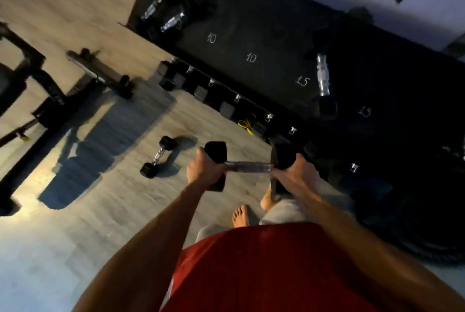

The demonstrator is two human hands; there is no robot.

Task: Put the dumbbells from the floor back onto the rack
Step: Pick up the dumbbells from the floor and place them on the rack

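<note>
I am holding a large dumbbell [247,167] up in front of my body with both hands, its chrome bar lying roughly level between them. My left hand [205,169] is gripping around the left head where the bar meets it, fingers wrapped over the top. My right hand [294,171] is clasping the right head in the same way, thumb pointing in toward the bar. The dumbbell is hanging in the air above the pale wooden floor [100,211], just beside the front edge of the dark rack [276,42], and is not resting on anything.

A smaller dumbbell [158,156] is lying on the floor to my left, well apart from the rack, with its shadow falling beside it. On the rack's top shelf, chalked numbers 10, 10, 15 and 15 are marking the places. One dumbbell [323,76] is sitting near the 15 marks, and a pair of dumbbells [163,16] is sitting at the far end. A lower row of dark weights [201,90] is showing along the rack's front edge. A bench frame [75,80] is standing farther left. My bare feet [241,216] are showing below the dumbbell I am holding.
</note>
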